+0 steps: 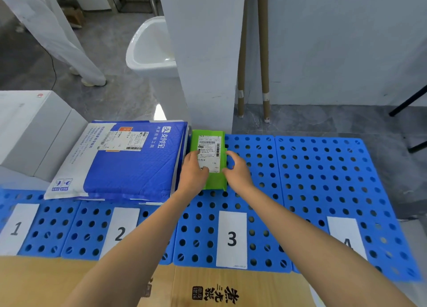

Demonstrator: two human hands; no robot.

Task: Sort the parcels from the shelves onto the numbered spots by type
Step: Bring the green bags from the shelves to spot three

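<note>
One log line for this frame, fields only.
item: green parcel | where: spot 3 panel, beside blue mailer stack | left hand: holds left side | right hand: holds right edge

The floor (115,94) is grey and shiny. A white pillar (208,52) stands in the middle, a white basin (150,50) behind it. Two brown tubes (263,52) lean on the wall (346,41).
</note>
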